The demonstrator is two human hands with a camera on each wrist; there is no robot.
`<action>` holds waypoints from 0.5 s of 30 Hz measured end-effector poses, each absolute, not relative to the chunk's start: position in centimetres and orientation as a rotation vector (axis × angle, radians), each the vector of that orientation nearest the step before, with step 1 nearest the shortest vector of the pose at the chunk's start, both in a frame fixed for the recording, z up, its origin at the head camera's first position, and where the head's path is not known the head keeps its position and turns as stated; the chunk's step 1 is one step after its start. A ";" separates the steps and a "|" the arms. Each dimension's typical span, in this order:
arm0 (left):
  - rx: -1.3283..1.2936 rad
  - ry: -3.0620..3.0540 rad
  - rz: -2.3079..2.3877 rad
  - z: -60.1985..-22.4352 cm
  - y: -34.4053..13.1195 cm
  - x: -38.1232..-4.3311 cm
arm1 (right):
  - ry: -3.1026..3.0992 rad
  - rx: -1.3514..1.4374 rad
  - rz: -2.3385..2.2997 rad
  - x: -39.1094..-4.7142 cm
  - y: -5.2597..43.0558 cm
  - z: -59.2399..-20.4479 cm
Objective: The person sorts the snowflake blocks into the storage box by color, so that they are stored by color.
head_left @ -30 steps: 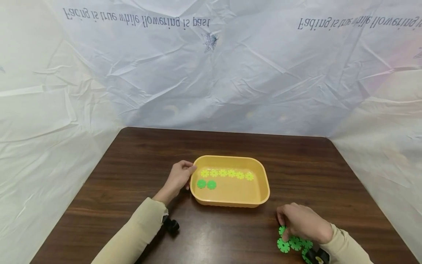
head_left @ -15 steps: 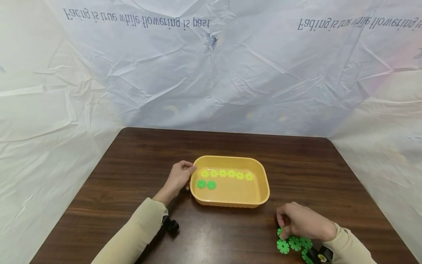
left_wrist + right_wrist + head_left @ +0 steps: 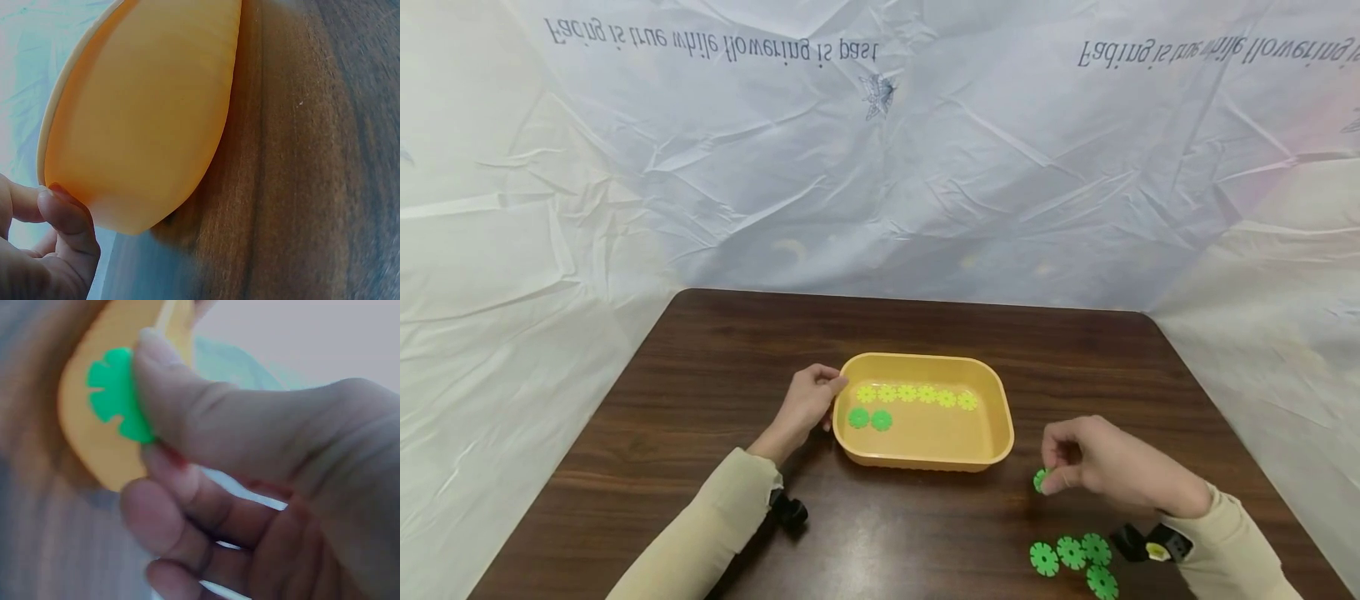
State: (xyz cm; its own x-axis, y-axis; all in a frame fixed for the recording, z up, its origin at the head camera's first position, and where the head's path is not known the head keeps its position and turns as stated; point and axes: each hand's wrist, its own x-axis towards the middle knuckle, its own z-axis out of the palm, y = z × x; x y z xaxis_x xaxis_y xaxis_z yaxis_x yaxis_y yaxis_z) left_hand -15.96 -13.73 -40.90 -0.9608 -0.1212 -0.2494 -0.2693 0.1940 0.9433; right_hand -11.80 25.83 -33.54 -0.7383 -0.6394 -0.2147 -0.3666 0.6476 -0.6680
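Note:
My left hand (image 3: pixel 805 402) pinches the left rim of a yellow plastic tub (image 3: pixel 925 457); in the left wrist view thumb and finger meet at the tub's edge. Between the thumb and fingers of my right hand (image 3: pixel 1108 462) is a green notched disc (image 3: pixel 115 394), held up right of the tub. Inside the tub, a row of several yellow notched discs (image 3: pixel 907 393) runs along the back. Two green discs (image 3: pixel 882 420) lie in front of that row at the left.
Several loose green notched discs (image 3: pixel 1071 552) lie on the dark wooden table (image 3: pixel 760 333) at the front right, below my right hand. A black wrist camera (image 3: pixel 790 511) sits on the left cuff. Pale printed sheeting (image 3: pixel 880 192) hangs behind the table and at both sides.
My right hand has picked a green disc out of the group at the front right and moved up and away with it. The left hand and the tub have stayed put.

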 end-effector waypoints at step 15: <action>-0.393 2.345 1.867 -40.7 -13.7 -15.8 | 2.785 -0.700 -1.094 -15.0 20.2 -33.1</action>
